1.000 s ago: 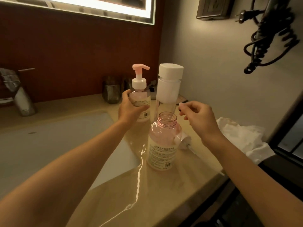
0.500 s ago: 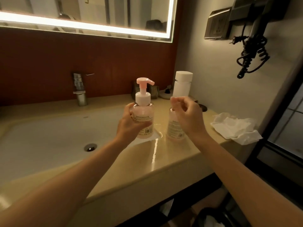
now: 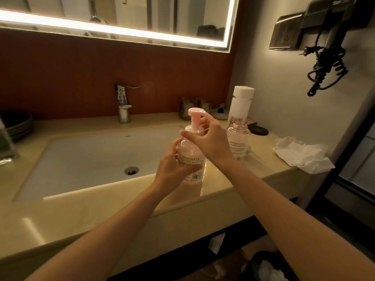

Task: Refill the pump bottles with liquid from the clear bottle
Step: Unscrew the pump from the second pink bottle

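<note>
A pink pump bottle (image 3: pixel 191 159) with a pink pump head stands on the beige counter (image 3: pixel 219 179) just right of the sink. My left hand (image 3: pixel 172 165) grips its body from the left. My right hand (image 3: pixel 211 140) curls round the white collar under the pump head. Behind and to the right stands a second pink bottle (image 3: pixel 238 138) with its neck open and no pump. The tall clear bottle (image 3: pixel 241 104) with a white cap stands right behind that one, near the wall.
A white sink basin (image 3: pixel 87 159) with a chrome tap (image 3: pixel 123 104) fills the left. Crumpled white tissue (image 3: pixel 302 155) lies at the counter's right end. Dark cups (image 3: pixel 188 110) and a small dark dish (image 3: pixel 258 129) sit at the back. A hairdryer (image 3: pixel 328 47) hangs on the right wall.
My right hand moved left from in front of the open bottle onto the pump bottle's collar. My left hand kept holding the pump bottle. The view pulled back from the counter.
</note>
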`<state>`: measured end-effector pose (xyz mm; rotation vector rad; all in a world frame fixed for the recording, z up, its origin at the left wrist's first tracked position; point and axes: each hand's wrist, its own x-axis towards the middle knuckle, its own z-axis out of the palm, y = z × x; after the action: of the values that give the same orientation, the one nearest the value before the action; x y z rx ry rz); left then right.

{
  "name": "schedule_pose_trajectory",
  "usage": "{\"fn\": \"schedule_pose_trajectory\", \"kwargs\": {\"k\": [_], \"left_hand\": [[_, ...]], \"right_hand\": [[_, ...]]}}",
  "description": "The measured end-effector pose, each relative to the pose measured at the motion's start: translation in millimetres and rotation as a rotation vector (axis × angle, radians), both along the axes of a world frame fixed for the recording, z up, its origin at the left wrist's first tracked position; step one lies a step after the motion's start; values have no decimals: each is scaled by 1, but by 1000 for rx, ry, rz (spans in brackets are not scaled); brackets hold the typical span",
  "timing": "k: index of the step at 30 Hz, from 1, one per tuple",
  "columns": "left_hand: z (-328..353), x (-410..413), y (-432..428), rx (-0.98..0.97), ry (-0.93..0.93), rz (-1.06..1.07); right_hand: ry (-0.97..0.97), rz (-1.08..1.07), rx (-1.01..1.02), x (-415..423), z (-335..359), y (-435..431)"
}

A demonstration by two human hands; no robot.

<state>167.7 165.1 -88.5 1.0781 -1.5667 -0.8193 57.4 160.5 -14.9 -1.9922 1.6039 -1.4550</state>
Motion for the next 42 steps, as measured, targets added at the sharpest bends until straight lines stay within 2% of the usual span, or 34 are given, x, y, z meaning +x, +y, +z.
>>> {"fn": "schedule_pose_trajectory", "kwargs": {"k": [9, 15, 21, 27, 34, 39, 42], "left_hand": [[-4, 3, 0, -20, -41, -18], [-11, 4, 0, -50, -43, -14], [-14, 4, 1, -39, -33, 2], [-18, 5, -3, -59, -64, 17], [-16, 7, -2, -58, -66, 3], [-16, 6, -2, -60, -71, 7], [-17, 7, -2, -57, -63, 3]], "right_hand": [[-87, 133, 93, -2, 3, 5], [-38, 51, 50, 1, 2, -1], [-127, 148, 108, 2, 0, 4], [-60, 34, 18, 2, -4, -1], [-141, 158, 81, -3, -4, 5], [-31, 47, 6, -2, -2, -2], [-44, 68, 16, -4, -3, -1]]}}
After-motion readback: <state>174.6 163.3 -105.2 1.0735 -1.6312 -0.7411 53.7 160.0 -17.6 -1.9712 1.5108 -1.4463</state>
